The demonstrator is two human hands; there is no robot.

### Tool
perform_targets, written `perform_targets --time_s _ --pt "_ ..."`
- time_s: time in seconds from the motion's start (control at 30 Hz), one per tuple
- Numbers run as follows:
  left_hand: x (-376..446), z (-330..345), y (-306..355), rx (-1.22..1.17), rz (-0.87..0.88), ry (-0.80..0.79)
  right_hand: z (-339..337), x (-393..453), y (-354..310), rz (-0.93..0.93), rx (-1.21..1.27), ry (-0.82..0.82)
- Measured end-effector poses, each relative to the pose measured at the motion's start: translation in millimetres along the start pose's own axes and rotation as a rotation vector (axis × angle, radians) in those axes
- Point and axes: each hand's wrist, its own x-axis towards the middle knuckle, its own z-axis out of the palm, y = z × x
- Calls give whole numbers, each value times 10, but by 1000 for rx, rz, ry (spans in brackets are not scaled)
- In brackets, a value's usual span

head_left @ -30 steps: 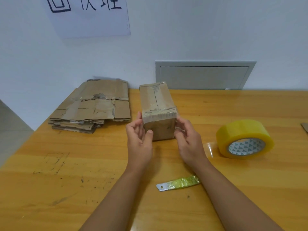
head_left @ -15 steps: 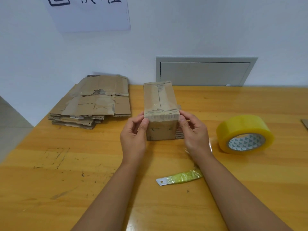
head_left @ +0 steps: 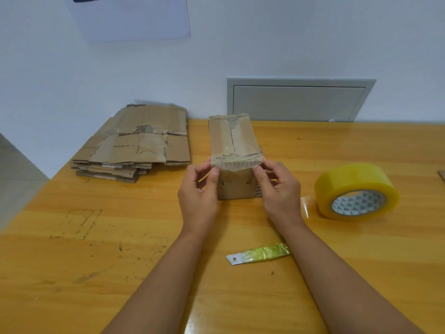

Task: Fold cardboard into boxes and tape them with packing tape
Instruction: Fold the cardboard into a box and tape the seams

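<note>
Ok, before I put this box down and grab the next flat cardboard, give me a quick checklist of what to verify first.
1. Tape over the top seam of the box: laid down along it, ok.
2. Tape end folded over the near edge: thumbs of the left hand and right hand press it, ok.
3. Far end and underside sealed: cannot tell, hidden.
4. Tape roll in reach at the right, loose end free: ok.
5. Cutter blade lies exposed between the forearms: not ok, mind it.
6. Stack of flat cardboard ready at the left: ok.
</note>
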Motion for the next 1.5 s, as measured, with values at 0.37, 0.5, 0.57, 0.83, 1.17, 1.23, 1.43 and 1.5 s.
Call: perform_targets --time_s 0.37,0.5,0.57,0.83,1.17,1.23,1.43,1.5 --pt "65 -43 164 103 -69 -39 -106 57 -334 205 51 -82" --pt "74 -47 115 108 -84 -30 -114 91 -370 265 32 -111" --pt "69 -49 90 96 -88 -29 -109 88 -378 297 50 -118" --pt "73 -68 88 77 -127 -56 -71 81 -288 303 42 -92" --pt "101 -71 10 287 55 -54 -14 85 -93 46 -127 -75" --pt "116 -51 -13 314 89 -29 11 92 -67 22 -149 -25" --pt "161 -78 -18 338 232 -91 -36 91 -34 -92 -221 -68" --pt "159 -95 -77 389 331 -163 -5 90 -19 -142 -299 -94"
